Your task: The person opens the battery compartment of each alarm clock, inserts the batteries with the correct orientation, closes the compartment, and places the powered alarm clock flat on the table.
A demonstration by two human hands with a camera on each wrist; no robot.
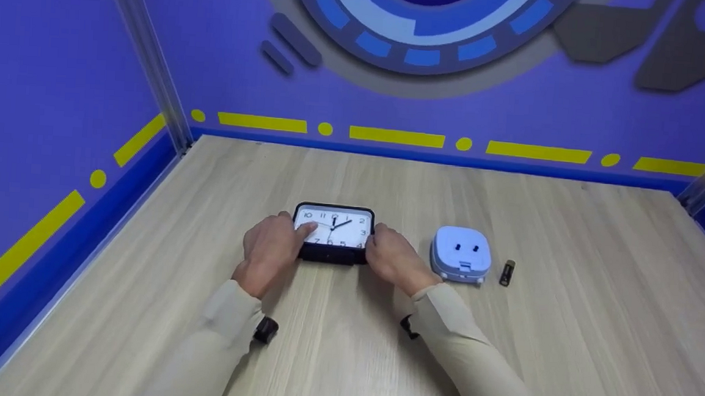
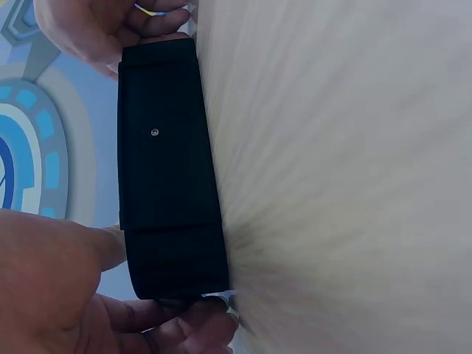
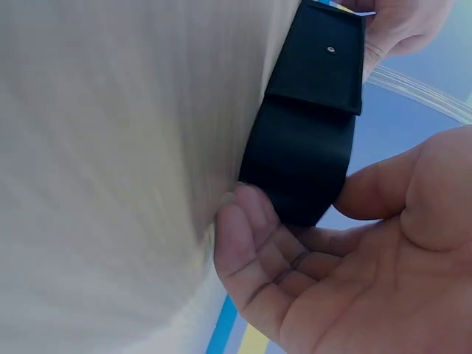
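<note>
A black rectangular alarm clock [image 1: 341, 225] with a white face lies face up at the middle of the table. My left hand [image 1: 270, 245] grips its left end, the thumb over the edge of the face and the fingers at the side. On the opposite end, my right hand [image 1: 398, 256] holds the clock between thumb and curled fingers. Both wrist views show the clock's dark bottom side [image 2: 169, 169] with a small screw, close to the table top. In the right wrist view the right fingers [image 3: 254, 243] reach under the clock's end.
To the right of my right hand sits a pale blue rounded box [image 1: 462, 250] with two dark marks and a front latch. A small dark battery [image 1: 507, 273] lies beside it on the wooden table [image 1: 596, 311]. Blue printed walls [image 1: 395, 102] border the table at the back and sides.
</note>
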